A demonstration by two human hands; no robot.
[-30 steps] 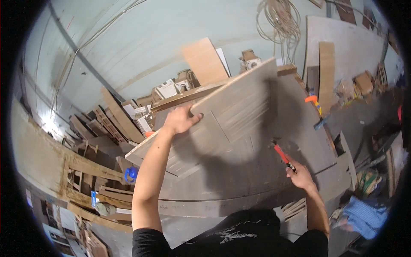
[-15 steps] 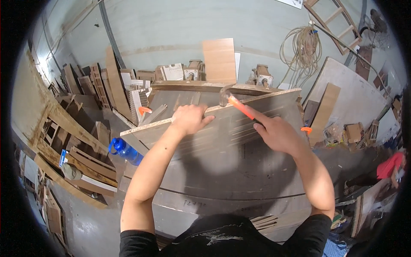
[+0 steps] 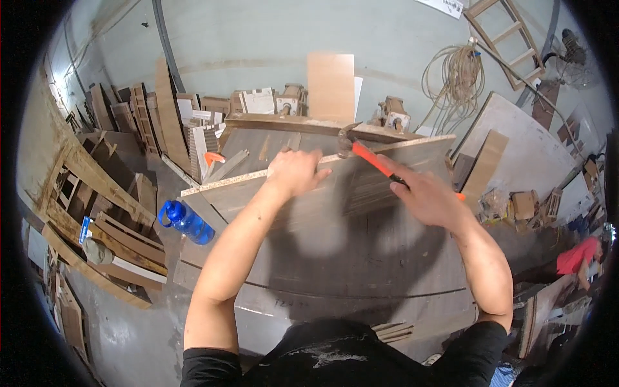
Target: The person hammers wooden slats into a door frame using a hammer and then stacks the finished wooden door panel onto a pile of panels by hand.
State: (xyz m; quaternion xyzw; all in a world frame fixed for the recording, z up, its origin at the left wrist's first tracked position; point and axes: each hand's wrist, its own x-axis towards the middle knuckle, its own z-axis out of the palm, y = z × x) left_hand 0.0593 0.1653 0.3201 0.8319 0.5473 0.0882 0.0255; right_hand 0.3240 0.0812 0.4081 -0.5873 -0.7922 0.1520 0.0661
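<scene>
A brown wooden board (image 3: 380,200) with a pale chipboard edge stands tilted across the workbench (image 3: 335,258). My left hand (image 3: 295,173) is closed over its upper edge, the far fingertips hidden behind it and the thumb pointing right. In my right hand (image 3: 425,197) is a claw hammer (image 3: 373,159) with an orange-red handle, gripped near its dark lower end. The hammer head is at the board's upper edge, just right of my left hand; I cannot tell whether it touches. No nail can be made out.
A blue water bottle (image 3: 187,222) stands left of the board. Orange clamp handles (image 3: 213,158) show at the bench's far left. Wood offcuts (image 3: 166,97) lean along the back wall, below a coiled hose (image 3: 454,77). A person in red (image 3: 576,255) is at the far right.
My left hand has slid a little to the right along the board's edge. The hammer has also shifted slightly right, still in my right hand. The view has moved a little.
</scene>
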